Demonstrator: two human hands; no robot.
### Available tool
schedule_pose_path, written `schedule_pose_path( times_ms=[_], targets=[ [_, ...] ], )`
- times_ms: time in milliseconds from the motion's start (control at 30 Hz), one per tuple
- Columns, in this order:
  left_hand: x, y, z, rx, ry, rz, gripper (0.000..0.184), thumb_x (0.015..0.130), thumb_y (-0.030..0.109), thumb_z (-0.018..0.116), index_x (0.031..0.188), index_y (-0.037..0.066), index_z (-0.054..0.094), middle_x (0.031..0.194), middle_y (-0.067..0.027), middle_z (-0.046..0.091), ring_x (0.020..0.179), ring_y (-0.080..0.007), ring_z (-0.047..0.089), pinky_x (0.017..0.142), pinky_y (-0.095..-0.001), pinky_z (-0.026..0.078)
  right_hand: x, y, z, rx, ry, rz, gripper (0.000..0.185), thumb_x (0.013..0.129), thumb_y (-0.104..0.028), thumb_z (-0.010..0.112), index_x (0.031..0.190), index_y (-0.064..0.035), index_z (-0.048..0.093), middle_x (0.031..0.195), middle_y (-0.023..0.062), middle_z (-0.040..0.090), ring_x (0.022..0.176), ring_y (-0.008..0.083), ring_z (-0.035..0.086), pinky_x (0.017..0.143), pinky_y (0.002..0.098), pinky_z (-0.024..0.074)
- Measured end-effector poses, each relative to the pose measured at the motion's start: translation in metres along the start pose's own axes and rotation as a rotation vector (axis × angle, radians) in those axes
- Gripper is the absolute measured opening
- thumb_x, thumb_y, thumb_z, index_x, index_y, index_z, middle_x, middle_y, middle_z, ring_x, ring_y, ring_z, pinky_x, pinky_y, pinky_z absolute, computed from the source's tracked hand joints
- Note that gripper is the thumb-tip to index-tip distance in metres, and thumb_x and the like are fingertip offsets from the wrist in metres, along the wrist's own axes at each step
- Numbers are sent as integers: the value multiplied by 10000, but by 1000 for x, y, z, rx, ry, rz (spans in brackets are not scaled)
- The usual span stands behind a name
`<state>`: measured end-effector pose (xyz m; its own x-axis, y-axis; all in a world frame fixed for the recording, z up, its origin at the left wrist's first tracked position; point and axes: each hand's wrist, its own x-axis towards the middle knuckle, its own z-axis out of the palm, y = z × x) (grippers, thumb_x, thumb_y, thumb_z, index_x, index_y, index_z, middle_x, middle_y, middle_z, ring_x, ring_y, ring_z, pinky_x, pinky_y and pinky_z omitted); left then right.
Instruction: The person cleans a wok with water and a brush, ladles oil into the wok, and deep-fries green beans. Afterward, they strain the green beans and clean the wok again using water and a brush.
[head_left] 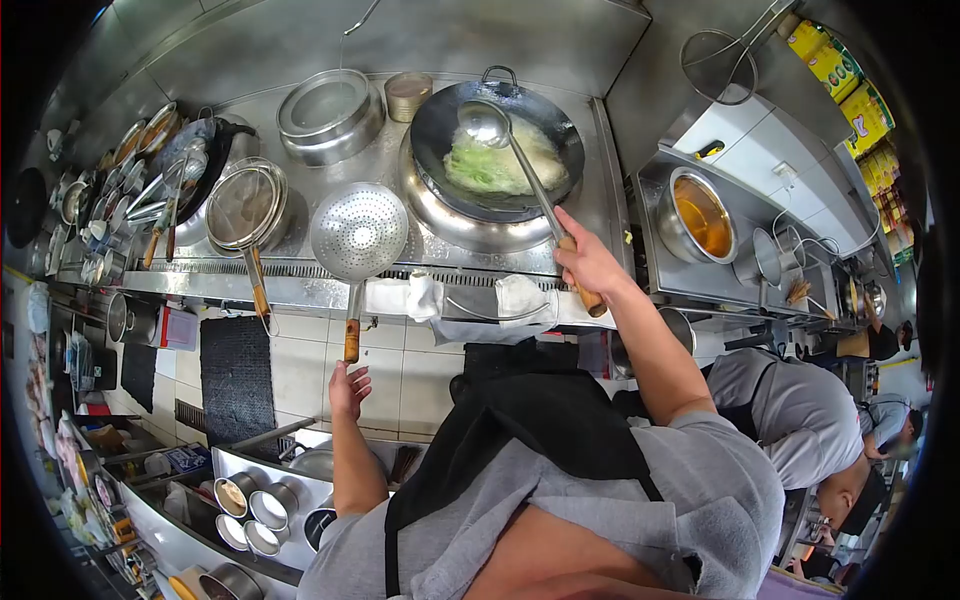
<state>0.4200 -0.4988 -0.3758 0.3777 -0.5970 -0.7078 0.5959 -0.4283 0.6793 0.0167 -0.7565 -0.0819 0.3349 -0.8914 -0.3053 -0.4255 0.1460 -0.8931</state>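
Note:
My right hand [588,258] is wrapped round the wooden end of a long ladle [538,180]. The ladle's metal bowl hangs over a black wok [435,125] on the stove, where pale green leafy vegetables [490,165] lie in foamy liquid. Just below the wooden handle of a perforated skimmer [360,232] is my left hand [349,390], its fingers apart and holding nothing. The skimmer rests flat on the stove's front part, its handle jutting over the edge.
Round mesh strainers [245,205] rest left of the skimmer. A lidded metal pot [330,115] stands behind. On the right is a steel pot [697,215] of amber liquid. Folded white cloths [400,297] lie along the stove's front edge. Another person [790,410] bends at lower right.

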Motion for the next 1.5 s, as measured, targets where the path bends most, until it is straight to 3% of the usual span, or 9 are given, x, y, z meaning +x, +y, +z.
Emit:
schedule_pose_path(
  times_ms=[433, 500, 600, 667, 767, 1067, 1333, 1400, 1500],
  targets=[
    [-48, -17, 1, -56, 231, 76, 559, 968, 560, 449, 1319, 127, 491, 910, -68, 623, 684, -150, 566, 611, -324, 496, 6, 66, -34, -127, -155, 106, 746, 880, 8, 494, 1551, -149, 209, 681, -1, 451, 482, 91, 448, 473, 258, 404],
    [-48, -15, 15, -18, 249, 73, 548, 971, 548, 449, 1314, 122, 491, 907, -69, 627, 674, -150, 571, 601, -315, 498, 23, 84, -40, -201, -169, 131, 751, 887, 6, 491, 1555, -167, 194, 749, 55, 541, 507, 110, 459, 486, 281, 426],
    [-47, -16, 33, 106, 226, 74, 570, 967, 563, 442, 1312, 111, 482, 905, -73, 636, 651, -153, 577, 574, -312, 499, 55, 121, -48, -526, -47, -97, 758, 892, -18, 496, 1555, -181, 168, 938, 174, 657, 654, 236, 614, 638, 371, 517],
    [-50, -24, 42, 146, 207, 37, 597, 957, 582, 448, 1327, 114, 471, 936, -77, 630, 676, -157, 568, 602, -317, 498, 64, 118, -50, -723, 33, -101, 778, 874, -87, 507, 1552, -198, 141, 1048, 265, 651, 1009, 412, 617, 888, 479, 464],
    [-49, -53, 42, 208, 183, -14, 662, 935, 629, 450, 1348, 112, 450, 963, -92, 628, 697, -170, 562, 620, -332, 498, 67, 91, -54, -784, 14, 78, 776, 890, -88, 509, 1548, -203, 115, 1173, 282, 610, 1097, 434, 580, 984, 482, 435],
    [-72, -170, 2, 269, 240, -315, 602, 936, 624, 440, 1244, 108, 485, 877, -118, 658, 555, -173, 564, 521, -361, 502, 113, 125, -97, -759, 112, -57, 786, 863, -84, 531, 1542, -233, 164, 1187, 268, 608, 1096, 434, 580, 971, 482, 450],
    [-98, -179, -1, 284, 295, -358, 594, 960, 605, 415, 1312, 131, 479, 847, -85, 673, 568, -161, 579, 528, -343, 512, 123, 113, -117, -552, 179, -120, 783, 855, -83, 550, 1540, -208, 190, 1212, 278, 595, 1125, 434, 566, 984, 452, 446],
    [-93, -174, 1, 267, 289, -333, 599, 957, 607, 421, 1318, 132, 475, 851, -89, 673, 568, -161, 579, 527, -340, 512, 138, 121, -115, -443, 174, -55, 773, 880, -27, 551, 1543, -236, 214, 1227, 214, 602, 818, 301, 659, 737, 396, 544],
    [-87, -162, 12, 248, 274, -290, 601, 953, 608, 433, 1313, 129, 472, 858, -105, 670, 567, -164, 580, 518, -339, 508, 154, 135, -103, -376, 192, -85, 773, 883, -4, 540, 1545, -244, 220, 1172, 181, 618, 651, 213, 596, 593, 353, 524]
  ],
)
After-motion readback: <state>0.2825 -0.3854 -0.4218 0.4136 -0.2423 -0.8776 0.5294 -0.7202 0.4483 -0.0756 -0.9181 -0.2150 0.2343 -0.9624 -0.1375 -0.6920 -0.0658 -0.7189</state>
